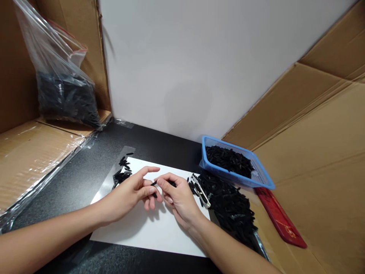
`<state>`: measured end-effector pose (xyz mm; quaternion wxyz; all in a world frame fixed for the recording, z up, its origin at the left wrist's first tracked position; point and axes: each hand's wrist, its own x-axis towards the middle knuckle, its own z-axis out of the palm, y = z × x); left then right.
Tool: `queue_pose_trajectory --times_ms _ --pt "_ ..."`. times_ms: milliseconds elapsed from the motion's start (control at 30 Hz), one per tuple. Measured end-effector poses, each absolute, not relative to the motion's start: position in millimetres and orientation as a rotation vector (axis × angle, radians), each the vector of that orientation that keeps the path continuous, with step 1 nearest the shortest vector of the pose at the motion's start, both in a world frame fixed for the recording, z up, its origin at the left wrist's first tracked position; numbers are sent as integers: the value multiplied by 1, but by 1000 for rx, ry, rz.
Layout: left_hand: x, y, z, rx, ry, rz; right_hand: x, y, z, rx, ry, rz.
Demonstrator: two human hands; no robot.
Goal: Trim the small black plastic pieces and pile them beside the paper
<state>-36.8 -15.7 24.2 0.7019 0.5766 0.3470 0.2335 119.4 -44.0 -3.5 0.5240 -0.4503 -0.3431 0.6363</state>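
Above a white sheet (pixel 142 228) my two hands meet, fingertips close together. My right hand (pixel 178 198) pinches a slim black piece (pixel 154 183) between thumb and forefinger; more black shows within its curled fingers. My left hand (pixel 139 188) has its forefinger stretched out, while its thumb presses toward the other fingers, where a small black piece (pixel 154 195) peeks out. To the left, several black pieces (pixel 121 176) lie at the sheet's edge. Right of my hands, a pale-handled tool like small snips (pixel 202 193) rests beside a heap of black pieces (pixel 230 209).
Behind the heap stands a blue plastic basket (pixel 238 179) filled with black pieces. A red flat object (pixel 282 219) lies at the right on cardboard. At the far left, a clear bag (pixel 67 95) holds dark contents. Cardboard panels (pixel 319 125) flank the black tabletop (pixel 68 190).
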Motion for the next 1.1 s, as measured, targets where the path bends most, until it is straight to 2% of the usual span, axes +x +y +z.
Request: queue_pose_trajectory --times_ms 367,633,800,967,1100 --pt "-42 -3 14 1091 890 720 127 -42 -3 -956 -719 1566" --pt "-42 -2 22 1164 922 859 127 -43 1 -845 -633 1590" --pt "-41 -5 20 1210 920 912 121 -45 -1 -942 -697 1577" --pt "-41 -2 23 1328 907 820 116 -46 -1 -986 -763 1485" --pt "-60 15 28 1885 938 543 120 -46 -1 -1014 -739 1459"
